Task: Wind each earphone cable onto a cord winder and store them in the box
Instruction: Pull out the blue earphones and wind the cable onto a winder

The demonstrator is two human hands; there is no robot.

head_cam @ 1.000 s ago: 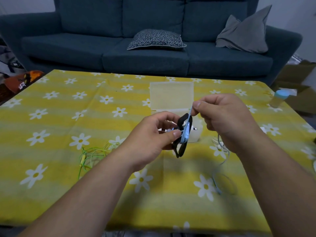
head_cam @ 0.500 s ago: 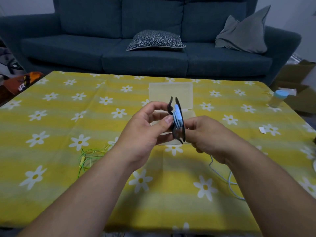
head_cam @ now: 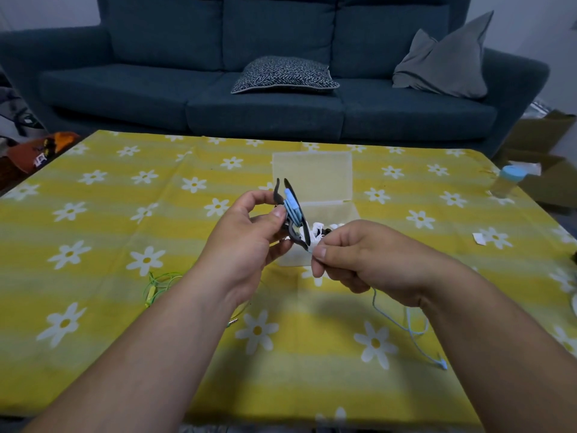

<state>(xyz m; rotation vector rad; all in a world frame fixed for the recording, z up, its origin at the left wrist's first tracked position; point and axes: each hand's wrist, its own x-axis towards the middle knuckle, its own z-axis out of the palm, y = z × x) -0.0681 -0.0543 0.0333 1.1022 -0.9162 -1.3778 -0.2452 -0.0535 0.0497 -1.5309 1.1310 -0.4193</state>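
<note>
My left hand (head_cam: 246, 242) pinches a black cord winder (head_cam: 288, 210) held upright above the table, with several turns of light blue earphone cable (head_cam: 402, 323) wrapped on it. My right hand (head_cam: 368, 257) pinches the blue cable just below the winder; the loose remainder hangs under that hand and trails across the cloth to its plug at the right. Behind the hands stands a clear plastic box (head_cam: 312, 170) with its lid up, holding a white wound earphone (head_cam: 318, 229). A green earphone cable (head_cam: 156, 285) lies loose on the table to the left.
The table wears a yellow cloth with white daisies (head_cam: 93, 232). A small bottle with a blue cap (head_cam: 507, 181) stands at the right edge, a scrap of white paper (head_cam: 479, 239) nearby. A blue sofa (head_cam: 281, 104) with cushions stands behind; cardboard boxes (head_cam: 543, 157) sit right.
My right hand has carried the blue cable from above the winder down around to its lower side, adding turns. The winder rose slightly and the loose cable on the table has shortened.
</note>
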